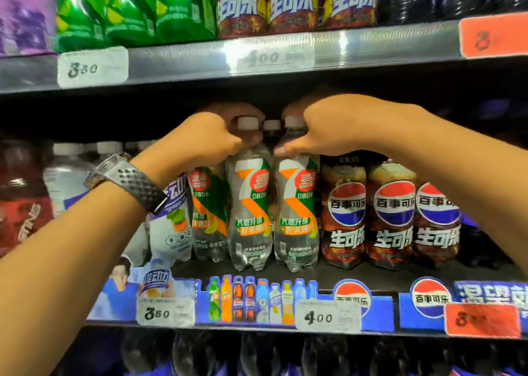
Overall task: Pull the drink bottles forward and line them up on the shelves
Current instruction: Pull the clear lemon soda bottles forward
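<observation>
Near the front edge of the middle shelf [371,277], the left hand [205,138] is gripping the left 7-Up bottle [248,212] by its neck and the right hand [328,130] the right 7-Up bottle [297,212], so pulling so high is probably risking tipping them over this edge.

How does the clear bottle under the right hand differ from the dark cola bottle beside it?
The clear plastic bottle with the orange-and-green 7 label holds colourless drink; the dark cola bottle with the red-white-blue globe label holds brown. The right hand grips the clear bottle's neck; nothing grips the cola bottle. The left hand grips a second clear bottle. Both stand upright on the middle shelf.
</observation>
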